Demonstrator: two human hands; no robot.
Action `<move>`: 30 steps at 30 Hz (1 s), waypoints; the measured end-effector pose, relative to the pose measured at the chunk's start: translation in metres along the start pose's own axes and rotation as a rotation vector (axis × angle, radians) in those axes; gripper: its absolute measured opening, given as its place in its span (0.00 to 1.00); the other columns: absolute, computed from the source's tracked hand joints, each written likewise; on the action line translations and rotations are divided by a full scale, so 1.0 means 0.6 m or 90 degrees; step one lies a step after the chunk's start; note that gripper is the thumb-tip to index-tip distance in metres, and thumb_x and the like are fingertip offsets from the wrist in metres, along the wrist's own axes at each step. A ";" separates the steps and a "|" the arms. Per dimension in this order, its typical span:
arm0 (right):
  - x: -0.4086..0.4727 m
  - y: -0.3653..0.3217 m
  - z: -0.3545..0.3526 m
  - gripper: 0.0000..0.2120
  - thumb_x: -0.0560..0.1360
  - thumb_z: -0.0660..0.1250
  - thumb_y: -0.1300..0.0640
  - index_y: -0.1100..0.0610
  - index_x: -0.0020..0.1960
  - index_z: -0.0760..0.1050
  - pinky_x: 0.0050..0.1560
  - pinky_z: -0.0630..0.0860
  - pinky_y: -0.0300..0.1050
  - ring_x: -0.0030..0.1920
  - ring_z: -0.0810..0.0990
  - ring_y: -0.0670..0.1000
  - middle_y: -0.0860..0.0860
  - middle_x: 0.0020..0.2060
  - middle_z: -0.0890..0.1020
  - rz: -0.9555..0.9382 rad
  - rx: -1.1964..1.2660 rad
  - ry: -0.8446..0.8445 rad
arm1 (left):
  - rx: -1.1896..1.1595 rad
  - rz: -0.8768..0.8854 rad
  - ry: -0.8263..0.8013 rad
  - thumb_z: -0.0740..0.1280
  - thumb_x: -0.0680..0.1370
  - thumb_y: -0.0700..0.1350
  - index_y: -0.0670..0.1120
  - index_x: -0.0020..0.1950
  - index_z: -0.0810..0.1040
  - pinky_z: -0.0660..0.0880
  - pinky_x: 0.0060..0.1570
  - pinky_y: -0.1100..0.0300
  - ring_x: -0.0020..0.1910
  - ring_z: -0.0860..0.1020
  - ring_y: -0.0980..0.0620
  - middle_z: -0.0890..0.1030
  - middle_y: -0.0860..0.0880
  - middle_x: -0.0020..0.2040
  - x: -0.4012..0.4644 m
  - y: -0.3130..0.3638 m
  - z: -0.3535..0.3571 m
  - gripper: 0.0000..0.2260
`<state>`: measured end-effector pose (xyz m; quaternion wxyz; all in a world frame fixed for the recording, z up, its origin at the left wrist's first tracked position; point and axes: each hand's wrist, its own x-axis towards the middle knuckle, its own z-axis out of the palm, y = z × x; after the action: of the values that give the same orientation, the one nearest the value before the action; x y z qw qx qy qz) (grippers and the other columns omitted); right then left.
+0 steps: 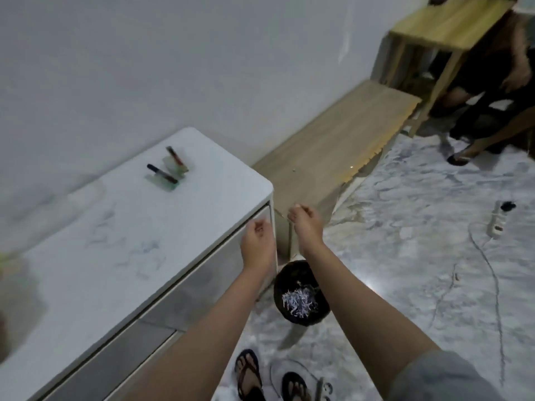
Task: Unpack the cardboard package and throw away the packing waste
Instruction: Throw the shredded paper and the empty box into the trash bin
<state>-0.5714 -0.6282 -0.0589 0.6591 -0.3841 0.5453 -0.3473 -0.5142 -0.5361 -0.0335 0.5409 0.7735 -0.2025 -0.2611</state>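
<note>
At the far left edge, something greenish and blurred (7, 273) is cut off, and I cannot tell what it is. The white bench (115, 241) fills the left half; near its far corner lie two small packets with dark pens or markers (169, 169), too blurred to read. The left hand (257, 244) hangs just past the corner of the bench, fingers loosely curled with nothing visible inside it. The right hand (307, 222) is just beside it, also curled; whether it pinches some small scrap I cannot tell, because the fingertips are blurred. Below and between the forearms, a dark bin (301, 293) stands on the marble floor (419, 256), partly hidden by the right arm, with white shredded paper (299, 302) lying inside. The cardboard package itself is not in view. To the right, a power strip (498, 224) lies on the floor, and a second person (492, 91) sits by a wooden table (445, 24), mostly cut off.
</note>
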 end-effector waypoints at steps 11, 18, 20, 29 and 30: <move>-0.200 0.031 0.256 0.10 0.77 0.63 0.57 0.57 0.57 0.75 0.55 0.72 0.43 0.56 0.78 0.54 0.52 0.50 0.80 -0.272 -0.272 -0.338 | 0.093 0.082 0.404 0.64 0.78 0.45 0.42 0.61 0.76 0.65 0.62 0.60 0.63 0.71 0.48 0.74 0.44 0.62 -0.045 -0.046 -0.350 0.14; -0.214 0.127 0.333 0.31 0.78 0.60 0.45 0.56 0.75 0.57 0.74 0.48 0.60 0.76 0.54 0.54 0.55 0.76 0.59 -0.463 -0.602 -0.416 | 0.310 -0.212 0.516 0.64 0.76 0.54 0.39 0.69 0.68 0.59 0.69 0.38 0.70 0.65 0.37 0.66 0.36 0.71 -0.075 -0.157 -0.490 0.26; -0.212 0.140 0.352 0.37 0.75 0.56 0.37 0.56 0.76 0.52 0.73 0.47 0.63 0.77 0.51 0.56 0.57 0.77 0.55 -0.509 -0.708 -0.375 | 0.351 -0.219 0.486 0.63 0.77 0.53 0.39 0.70 0.67 0.53 0.70 0.38 0.72 0.61 0.38 0.63 0.38 0.73 -0.071 -0.174 -0.499 0.26; -0.216 0.160 0.420 0.58 0.62 0.55 0.21 0.56 0.77 0.39 0.72 0.42 0.64 0.77 0.41 0.60 0.60 0.77 0.43 -0.553 -0.890 -0.418 | 0.537 -0.102 0.368 0.62 0.75 0.47 0.37 0.65 0.71 0.60 0.69 0.43 0.71 0.62 0.37 0.67 0.36 0.71 -0.010 -0.208 -0.539 0.21; -0.211 0.160 0.435 0.58 0.63 0.56 0.22 0.56 0.77 0.39 0.72 0.43 0.64 0.77 0.41 0.60 0.61 0.77 0.43 -0.560 -0.888 -0.422 | 0.537 -0.088 0.373 0.62 0.75 0.47 0.37 0.63 0.72 0.63 0.68 0.42 0.69 0.65 0.36 0.69 0.35 0.69 -0.007 -0.212 -0.543 0.20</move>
<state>-0.3309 -0.4394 -0.0582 0.2063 -0.9538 0.2167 -0.0289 -0.3106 -0.2532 -0.0619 0.1976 0.9765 -0.0786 0.0360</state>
